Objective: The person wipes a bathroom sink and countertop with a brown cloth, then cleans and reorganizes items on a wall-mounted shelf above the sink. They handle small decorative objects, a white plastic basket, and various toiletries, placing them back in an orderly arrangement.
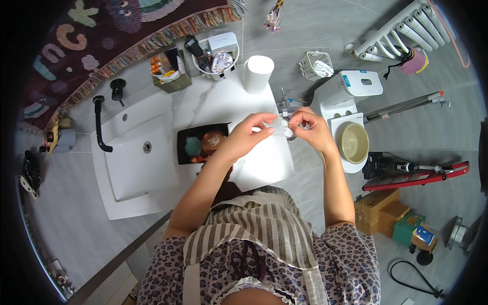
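Note:
My left hand (251, 135) is raised over the right part of the white marbled countertop (244, 171). Its thumb and fingers are apart, with nothing visible between them. To its right, past the counter's edge, my right hand (310, 129) hangs in the air with thumb and fingertips drawn together; whether something thin is pinched there, I cannot tell. Left of my left forearm, a black open box (204, 143) contains a teal fluffy item (193, 146) and an orange-brown round item (213, 141). Behind my hands stands a white lidded canister (258, 74).
A washbasin (141, 167) with a black wall faucet (100, 126) is on the left. Along the wall stand a green organizer (173, 84) and a white basket (221, 74). A toilet (328, 99) bearing a beige basin (353, 143) is at right, near cardboard boxes (377, 209).

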A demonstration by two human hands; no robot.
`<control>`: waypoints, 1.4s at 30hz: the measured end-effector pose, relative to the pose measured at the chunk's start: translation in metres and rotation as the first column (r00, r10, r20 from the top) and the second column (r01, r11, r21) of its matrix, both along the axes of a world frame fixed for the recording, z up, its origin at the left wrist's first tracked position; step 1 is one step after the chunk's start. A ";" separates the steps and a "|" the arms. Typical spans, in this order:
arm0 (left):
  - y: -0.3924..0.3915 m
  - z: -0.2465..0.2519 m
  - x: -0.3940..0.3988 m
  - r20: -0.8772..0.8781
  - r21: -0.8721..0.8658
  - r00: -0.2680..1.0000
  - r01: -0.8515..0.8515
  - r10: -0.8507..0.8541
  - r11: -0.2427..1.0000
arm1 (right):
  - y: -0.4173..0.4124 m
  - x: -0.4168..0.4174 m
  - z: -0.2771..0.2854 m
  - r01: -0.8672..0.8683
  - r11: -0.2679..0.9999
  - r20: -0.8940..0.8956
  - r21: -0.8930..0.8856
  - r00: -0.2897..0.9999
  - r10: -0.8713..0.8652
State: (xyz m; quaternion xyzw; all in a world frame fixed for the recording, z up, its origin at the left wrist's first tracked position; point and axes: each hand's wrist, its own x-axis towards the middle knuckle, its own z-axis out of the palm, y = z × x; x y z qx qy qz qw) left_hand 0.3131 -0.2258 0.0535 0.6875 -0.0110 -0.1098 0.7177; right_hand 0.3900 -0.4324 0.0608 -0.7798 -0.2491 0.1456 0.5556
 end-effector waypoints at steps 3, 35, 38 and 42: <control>-0.003 -0.007 0.005 -0.021 0.069 0.996 -0.080 0.082 0.994 | -0.034 0.048 -0.049 0.024 0.980 0.185 -0.198 0.983 0.013; 0.013 -0.046 -0.021 -0.096 0.127 0.918 -0.373 0.386 0.919 | -0.113 0.160 -0.220 0.188 0.701 0.307 -0.688 0.950 0.047; 0.014 -0.050 -0.024 -0.104 0.115 0.914 -0.382 0.393 0.917 | -0.124 0.163 -0.233 0.181 0.769 0.402 -0.614 0.909 0.106; 0.020 -0.039 -0.028 -0.144 0.163 0.920 -0.342 0.365 0.926 | -0.128 0.165 -0.243 0.171 0.771 0.374 -0.614 0.923 0.093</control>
